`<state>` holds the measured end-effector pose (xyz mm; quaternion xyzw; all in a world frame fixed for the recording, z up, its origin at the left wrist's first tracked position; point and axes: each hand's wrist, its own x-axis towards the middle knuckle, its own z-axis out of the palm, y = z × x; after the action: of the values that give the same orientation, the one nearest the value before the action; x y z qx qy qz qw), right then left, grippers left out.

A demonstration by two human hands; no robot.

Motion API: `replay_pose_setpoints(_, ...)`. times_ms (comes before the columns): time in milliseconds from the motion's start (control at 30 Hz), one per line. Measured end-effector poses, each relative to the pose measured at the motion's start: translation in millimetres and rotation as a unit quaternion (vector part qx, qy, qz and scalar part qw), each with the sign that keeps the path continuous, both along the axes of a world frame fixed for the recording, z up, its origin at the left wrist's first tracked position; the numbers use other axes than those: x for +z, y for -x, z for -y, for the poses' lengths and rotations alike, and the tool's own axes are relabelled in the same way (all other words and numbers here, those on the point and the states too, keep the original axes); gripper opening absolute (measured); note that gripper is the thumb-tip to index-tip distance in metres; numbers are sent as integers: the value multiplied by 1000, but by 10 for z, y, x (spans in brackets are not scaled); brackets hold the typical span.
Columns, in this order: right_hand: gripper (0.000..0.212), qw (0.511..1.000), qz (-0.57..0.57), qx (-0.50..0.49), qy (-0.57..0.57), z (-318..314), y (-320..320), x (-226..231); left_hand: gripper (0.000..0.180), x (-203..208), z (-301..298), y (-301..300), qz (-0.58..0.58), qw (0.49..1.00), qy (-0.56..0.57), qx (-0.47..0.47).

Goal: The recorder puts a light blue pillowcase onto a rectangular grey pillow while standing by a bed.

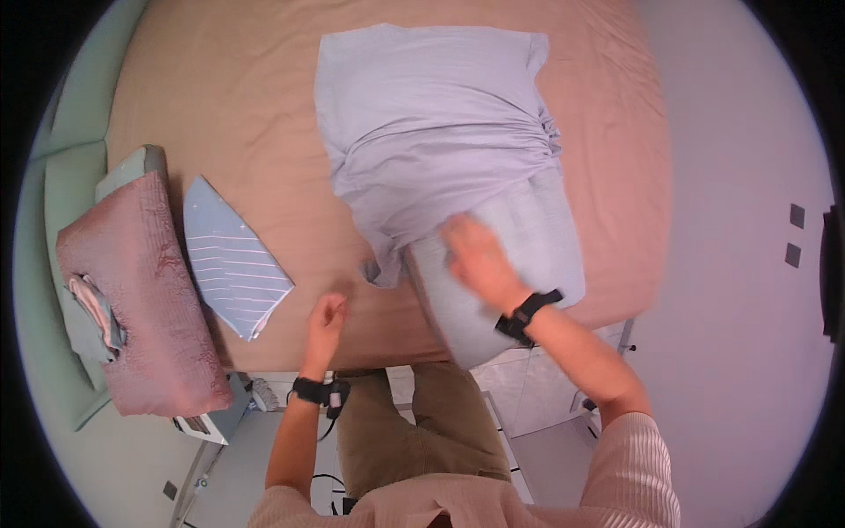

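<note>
A pillow [519, 255] in a pale grey-blue cover lies on the bed. A light lavender-grey pillowcase [431, 97] covers its far part, bunched into folds at the right side, while the near end of the pillow sticks out. Over that bare end is my right hand [480, 260], slightly blurred, close to the pillowcase's near edge. Its thumb stands apart from its bent fingers and no cloth shows in its grip. My left hand [327, 319] hovers by the bed's near edge, left of the pillow, with fingers curled in and nothing visible in them.
A folded blue cloth with white stripes [233, 264] lies on the brown bed sheet [255, 97]. Left of it, a pinkish quilted pillow [145, 290] leans near the green headboard [75, 194], with crumpled fabric [95, 319] on top. A grey-white wall [739, 220] rises at right.
</note>
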<state>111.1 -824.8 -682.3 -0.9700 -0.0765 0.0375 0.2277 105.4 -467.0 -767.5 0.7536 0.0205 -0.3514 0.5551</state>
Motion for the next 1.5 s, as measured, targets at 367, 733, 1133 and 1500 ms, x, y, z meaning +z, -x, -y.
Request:
replay_pose_setpoints(367, 23, 975, 67, -167, 130, 1761, -287, -1063, 29, -269, 2518, -777, 393, 873, -235, -169)
replay_pose_setpoints(733, 15, 982, -171, -42, 65, 2197, 1561, -913, 24, -173, 2649, 850, 217, 910, -178, -304)
replay_pose_setpoints(1133, 47, 959, -12, -271, -79, 2696, 2052, -717, 23, 132, 2896, 1138, 266, 903, -221, -254)
replay_pose_setpoints(1500, 27, 883, -184, -282, -328, 4077, 1827, -1696, 35, -54, 5436, 1589, 329, 879, -208, -275)
